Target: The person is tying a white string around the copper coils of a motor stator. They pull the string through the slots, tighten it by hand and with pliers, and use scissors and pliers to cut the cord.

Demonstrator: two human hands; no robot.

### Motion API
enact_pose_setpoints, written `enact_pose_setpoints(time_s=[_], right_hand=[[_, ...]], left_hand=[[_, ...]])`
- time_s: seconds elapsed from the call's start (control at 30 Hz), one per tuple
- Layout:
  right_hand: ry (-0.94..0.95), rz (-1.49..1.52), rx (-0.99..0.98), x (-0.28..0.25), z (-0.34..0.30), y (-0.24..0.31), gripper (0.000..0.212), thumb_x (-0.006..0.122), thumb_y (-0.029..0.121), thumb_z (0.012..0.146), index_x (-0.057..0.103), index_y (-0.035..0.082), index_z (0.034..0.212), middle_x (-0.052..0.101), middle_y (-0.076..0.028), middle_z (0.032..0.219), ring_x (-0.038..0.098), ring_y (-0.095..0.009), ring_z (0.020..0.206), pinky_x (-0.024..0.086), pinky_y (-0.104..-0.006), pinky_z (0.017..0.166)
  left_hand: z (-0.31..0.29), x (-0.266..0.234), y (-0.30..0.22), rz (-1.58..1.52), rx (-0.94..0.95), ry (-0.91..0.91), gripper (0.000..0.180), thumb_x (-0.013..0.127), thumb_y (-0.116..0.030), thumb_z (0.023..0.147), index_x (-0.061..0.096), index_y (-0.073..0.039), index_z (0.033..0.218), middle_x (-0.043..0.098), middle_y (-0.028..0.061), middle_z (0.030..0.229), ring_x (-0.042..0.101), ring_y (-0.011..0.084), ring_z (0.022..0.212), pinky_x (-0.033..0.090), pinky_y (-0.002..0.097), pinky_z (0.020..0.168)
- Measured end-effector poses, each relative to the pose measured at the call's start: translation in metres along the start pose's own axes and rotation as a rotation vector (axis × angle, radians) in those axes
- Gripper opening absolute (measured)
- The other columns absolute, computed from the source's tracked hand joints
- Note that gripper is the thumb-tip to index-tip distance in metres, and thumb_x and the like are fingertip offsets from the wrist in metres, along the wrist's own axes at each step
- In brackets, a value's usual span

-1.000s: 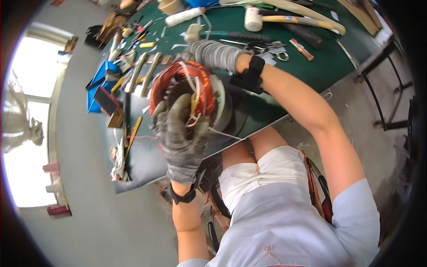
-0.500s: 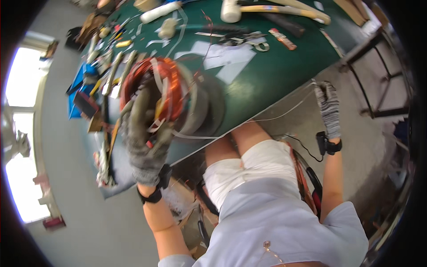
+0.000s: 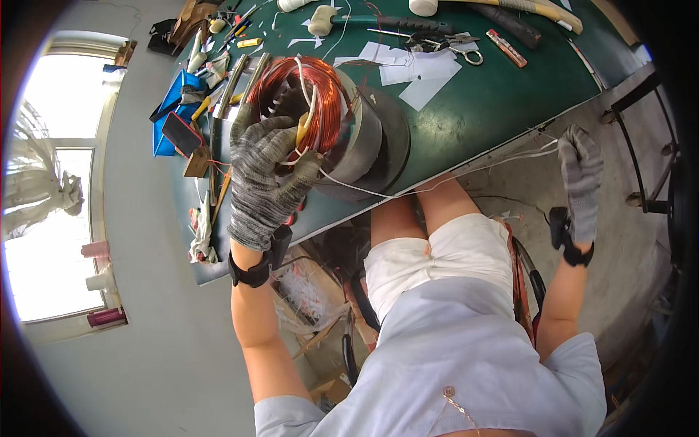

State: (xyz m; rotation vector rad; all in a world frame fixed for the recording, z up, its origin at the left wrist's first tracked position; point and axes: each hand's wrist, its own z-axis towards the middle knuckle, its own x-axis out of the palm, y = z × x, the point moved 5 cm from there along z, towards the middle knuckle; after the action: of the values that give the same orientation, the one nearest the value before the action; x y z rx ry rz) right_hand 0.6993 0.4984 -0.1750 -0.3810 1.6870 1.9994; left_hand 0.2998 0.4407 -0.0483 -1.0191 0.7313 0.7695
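A bundled ring of copper wire windings (image 3: 329, 109) tops a grey metal cylinder (image 3: 369, 131) near the table's left front edge. White cord loops over the windings, with a yellow piece beside it. My left hand (image 3: 258, 178), in a grey knitted glove, is curled onto the near left side of the winding ring; some fingertips are hidden. From beside its thumb, a white cord (image 3: 502, 159) runs across my lap to the right. My gloved right hand (image 3: 582, 171) is closed on the cord's far end, out beyond the table's front edge.
A dark round disc (image 3: 397, 142) lies beside the cylinder. White paper pieces (image 3: 429, 84), scissors (image 3: 470, 54) and mallets (image 3: 320, 22) lie farther back on the green table (image 3: 502, 95). At left are a blue bin (image 3: 166, 131) and a phone (image 3: 182, 133). A dark metal frame stands right.
The whole view has shifted, so the table sits farther right and higher. My left fingers have moved from over the ring's opening to its near left side. My right hand still holds the cord.
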Motion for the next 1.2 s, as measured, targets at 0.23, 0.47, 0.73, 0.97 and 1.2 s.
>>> enact_pose_setpoints(time_s=[0.23,0.47,0.73,0.97,1.2], right_hand=[[0.146,0.161,-0.550,0.092,-0.044,0.156,0.014,0.066,0.016,0.069,0.056,0.011,0.078,0.057,-0.009,0.076,0.056,-0.027,0.064,0.045,-0.0349,0.055],[0.137,0.422,-0.606,0.125,-0.027,0.166,0.015,0.065,0.013,0.069,0.056,0.006,0.078,0.057,-0.013,0.076,0.056,-0.032,0.067,0.047,-0.0372,0.060],[0.205,0.319,-0.657,0.163,-0.019,0.161,0.021,0.065,0.018,0.071,0.061,0.007,0.088,0.060,-0.012,0.075,0.058,-0.032,0.069,0.048,-0.0403,0.062],[0.216,0.394,-0.589,0.166,-0.019,0.166,0.020,0.063,0.019,0.071,0.061,0.007,0.087,0.061,-0.011,0.077,0.059,-0.030,0.071,0.049,-0.0403,0.064],[0.183,0.424,-0.639,0.161,-0.017,0.169,0.015,0.063,0.017,0.070,0.061,0.007,0.082,0.059,-0.012,0.071,0.058,-0.031,0.068,0.048,-0.0391,0.061]], left_hand=[[0.006,0.002,-0.006,-0.030,-0.195,0.100,0.034,0.065,-0.007,0.075,0.058,-0.001,0.108,0.049,0.0134,0.118,0.058,0.0170,0.090,0.051,0.0265,0.072],[0.007,-0.001,-0.002,0.057,-0.072,0.069,0.040,0.067,-0.020,0.072,0.059,-0.006,0.109,0.063,0.0148,0.087,0.046,0.0333,0.107,0.033,0.0416,0.096],[0.015,0.001,-0.007,0.317,0.006,0.230,0.041,0.064,-0.016,0.074,0.057,-0.002,0.112,0.055,0.0180,0.111,0.040,0.0354,0.118,0.036,0.0416,0.096],[0.014,-0.001,-0.009,0.284,0.241,0.159,0.041,0.065,-0.019,0.073,0.058,-0.005,0.110,0.061,0.0148,0.094,0.051,0.0345,0.099,0.027,0.0443,0.101],[0.018,0.000,-0.011,0.250,0.242,0.180,0.041,0.065,-0.020,0.072,0.058,-0.005,0.110,0.061,0.0140,0.093,0.052,0.0336,0.098,0.027,0.0447,0.100]])
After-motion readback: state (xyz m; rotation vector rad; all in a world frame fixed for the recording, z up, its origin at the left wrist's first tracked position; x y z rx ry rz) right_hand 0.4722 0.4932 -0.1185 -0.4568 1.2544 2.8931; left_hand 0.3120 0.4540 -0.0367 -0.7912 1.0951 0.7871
